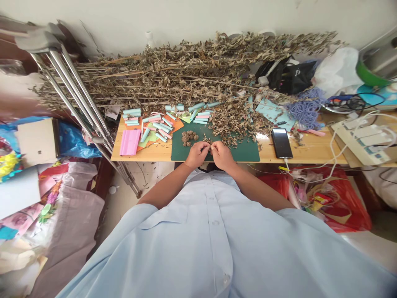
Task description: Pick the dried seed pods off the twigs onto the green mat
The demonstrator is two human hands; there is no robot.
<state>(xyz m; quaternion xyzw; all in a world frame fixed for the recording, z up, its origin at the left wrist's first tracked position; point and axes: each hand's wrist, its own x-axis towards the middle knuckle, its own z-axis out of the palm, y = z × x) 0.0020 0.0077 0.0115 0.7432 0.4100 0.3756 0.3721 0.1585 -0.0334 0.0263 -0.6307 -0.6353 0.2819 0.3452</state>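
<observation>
Dried plant fragment point(208, 142) - is that what's pinched between the hands, just above the green cutting mat point(248, 154)?

Looks that way, though the fingers point(202, 145) hide most of it. I'd judge it light and brittle, so it wants a soft hold on its firmest bit of stem.

How do the fingers stand?

Curled inward, tips together on the fragment - gripping, not clenched into fists. The left hand point(196, 155) and right hand point(222, 155) are almost touching, 2 halves of 1 small pinch.

And further out?

A clump of small brown balls point(189, 138) lies on the mat, with crumbled dried leaves point(235, 126) beyond. Across the wooden worktop point(310, 152) sit teal paper rolls point(132, 112) and a phone point(281, 142); long dried stalks point(161, 78) lie behind.
</observation>
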